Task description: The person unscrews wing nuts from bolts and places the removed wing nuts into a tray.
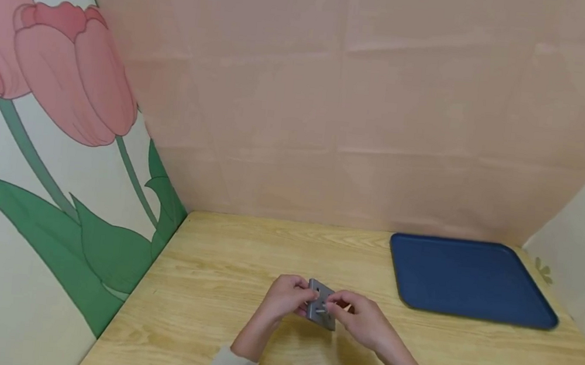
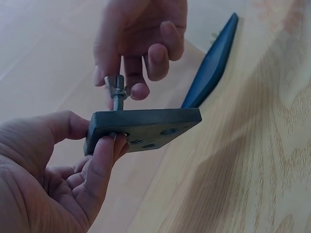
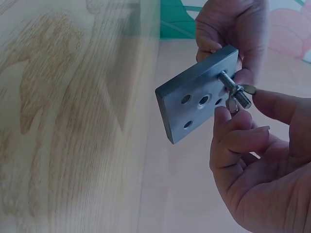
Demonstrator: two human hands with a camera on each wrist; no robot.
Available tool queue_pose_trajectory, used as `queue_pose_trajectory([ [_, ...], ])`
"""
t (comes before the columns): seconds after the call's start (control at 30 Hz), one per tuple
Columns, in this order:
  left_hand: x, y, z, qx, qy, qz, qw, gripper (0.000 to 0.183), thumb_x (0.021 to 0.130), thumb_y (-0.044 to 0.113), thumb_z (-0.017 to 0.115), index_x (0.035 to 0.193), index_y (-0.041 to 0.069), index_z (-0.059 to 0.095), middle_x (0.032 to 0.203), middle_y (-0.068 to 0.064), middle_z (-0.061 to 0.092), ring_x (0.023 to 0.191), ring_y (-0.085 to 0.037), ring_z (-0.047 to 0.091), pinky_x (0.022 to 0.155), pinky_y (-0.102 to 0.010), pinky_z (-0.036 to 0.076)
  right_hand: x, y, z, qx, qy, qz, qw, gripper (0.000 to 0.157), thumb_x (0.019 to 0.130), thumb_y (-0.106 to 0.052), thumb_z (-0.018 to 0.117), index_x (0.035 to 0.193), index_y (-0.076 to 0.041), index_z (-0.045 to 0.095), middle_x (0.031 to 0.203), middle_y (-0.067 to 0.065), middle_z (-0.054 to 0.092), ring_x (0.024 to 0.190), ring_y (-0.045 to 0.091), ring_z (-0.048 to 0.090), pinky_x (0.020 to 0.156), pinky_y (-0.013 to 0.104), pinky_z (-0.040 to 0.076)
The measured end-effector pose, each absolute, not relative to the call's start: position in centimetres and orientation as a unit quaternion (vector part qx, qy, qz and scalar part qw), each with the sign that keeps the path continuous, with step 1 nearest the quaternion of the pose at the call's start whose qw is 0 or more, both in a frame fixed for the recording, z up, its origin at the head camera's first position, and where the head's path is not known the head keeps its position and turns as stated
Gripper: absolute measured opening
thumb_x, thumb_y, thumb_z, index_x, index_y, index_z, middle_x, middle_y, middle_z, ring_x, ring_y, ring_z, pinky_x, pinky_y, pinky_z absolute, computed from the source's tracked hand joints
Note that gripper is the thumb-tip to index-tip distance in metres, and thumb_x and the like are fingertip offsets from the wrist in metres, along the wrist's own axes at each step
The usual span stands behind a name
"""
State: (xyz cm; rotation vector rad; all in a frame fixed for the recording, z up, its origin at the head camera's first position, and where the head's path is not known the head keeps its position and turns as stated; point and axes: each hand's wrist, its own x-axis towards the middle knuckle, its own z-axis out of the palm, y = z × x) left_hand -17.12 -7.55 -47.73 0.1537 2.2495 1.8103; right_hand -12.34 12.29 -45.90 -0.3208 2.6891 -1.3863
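The head of the silver threaded metal bolt (image 3: 226,79) was hidden behind the grey, flat, metal-looking plate with round holes (image 3: 194,110). Fingers covered one plate end; the silver metal wing nut (image 3: 237,92) was too small to make out in the head view. The bolt's long axis stood about square to the plate face, free end toward the right hand (image 3: 262,165). The left hand (image 2: 53,179) gripped the plate above the pale wood-grain tabletop (image 1: 222,258); the right pinched the wing nut.
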Motion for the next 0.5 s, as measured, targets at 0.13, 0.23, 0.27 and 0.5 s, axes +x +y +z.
queue_pose_trajectory([
  [0.13, -17.17, -7.6, -47.75, 0.051, 0.771, 0.622, 0.127, 0.016, 0.084, 0.013, 0.076, 0.089, 0.0, 0.069, 0.078, -0.006, 0.071, 0.06, -0.014, 0.066, 0.056, -0.033, 0.061, -12.33, 12.41, -46.01, -0.119, 0.876, -0.462, 0.065, 0.02, 0.096, -0.031, 0.069, 0.108, -0.015, 0.073, 0.095, -0.002, 0.066, 0.079, 0.016, 0.054, 0.066, 0.028, 0.046],
  [0.23, -17.23, -7.58, -47.77, 0.049, 0.77, 0.624, 0.125, 0.015, 0.084, 0.012, 0.076, 0.089, -0.001, 0.069, 0.078, -0.007, 0.071, 0.06, -0.015, 0.066, 0.055, -0.033, 0.061, -12.4, 12.47, -46.09, -0.127, 0.872, -0.469, 0.067, 0.02, 0.094, -0.027, 0.072, 0.109, -0.014, 0.072, 0.093, -0.001, 0.064, 0.072, 0.015, 0.053, 0.059, 0.026, 0.045],
  [0.27, -17.25, -7.57, -47.77, 0.048, 0.77, 0.624, 0.124, 0.015, 0.084, 0.012, 0.076, 0.089, -0.001, 0.069, 0.077, -0.008, 0.071, 0.06, -0.015, 0.066, 0.055, -0.033, 0.061, -12.42, 12.49, -46.1, -0.129, 0.87, -0.471, 0.068, 0.02, 0.094, -0.025, 0.073, 0.11, -0.014, 0.071, 0.093, 0.0, 0.063, 0.069, 0.014, 0.052, 0.057, 0.026, 0.045],
  [0.5, -17.28, -7.47, -47.67, 0.047, 0.768, 0.626, 0.123, 0.015, 0.083, 0.01, 0.075, 0.089, -0.002, 0.069, 0.076, -0.008, 0.071, 0.06, -0.015, 0.066, 0.053, -0.029, 0.059, -12.33, 12.65, -46.09, -0.148, 0.861, -0.482, 0.07, 0.019, 0.092, -0.015, 0.073, 0.111, -0.016, 0.07, 0.096, 0.003, 0.063, 0.064, 0.013, 0.052, 0.053, 0.025, 0.045],
])
